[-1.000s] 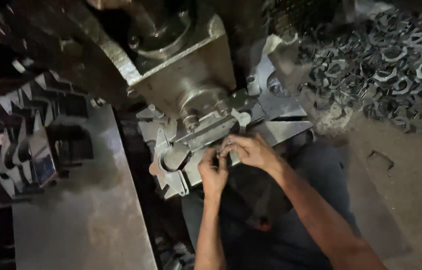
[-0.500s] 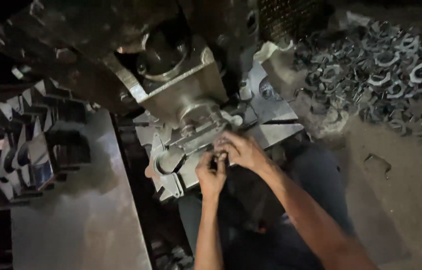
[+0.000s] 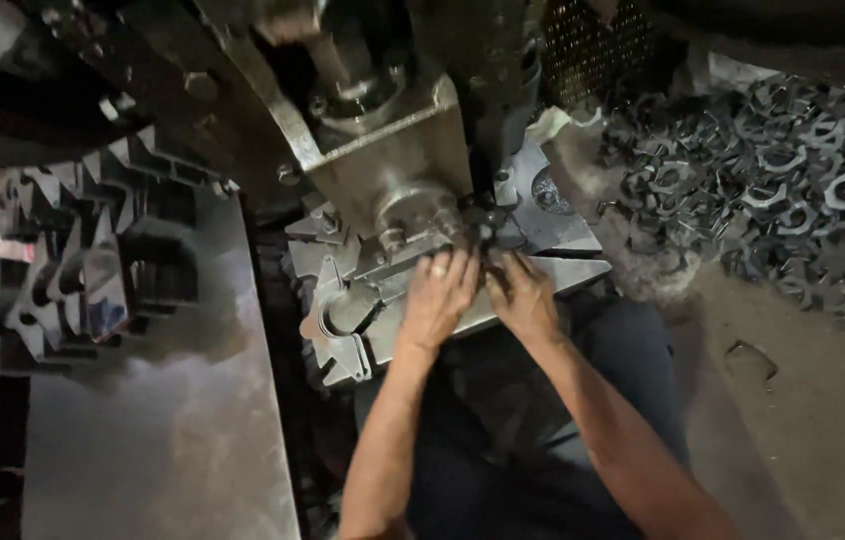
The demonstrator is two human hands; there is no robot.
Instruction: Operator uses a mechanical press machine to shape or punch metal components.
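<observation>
Both hands flat at the press die, dull grey steel all round.

The left hand [image 3: 440,297] and right hand [image 3: 523,295] lie spread, gripping nothing, on the die plate [image 3: 413,315] under the blocky ram [image 3: 393,170]. Both have slid up from a pinch moments ago. Curved stampings [image 3: 783,170] heap right; jagged cut plates [image 3: 73,260] left.

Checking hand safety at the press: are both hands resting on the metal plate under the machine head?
Yes, the left hand and right hand lie side by side on the metal plate.
</observation>
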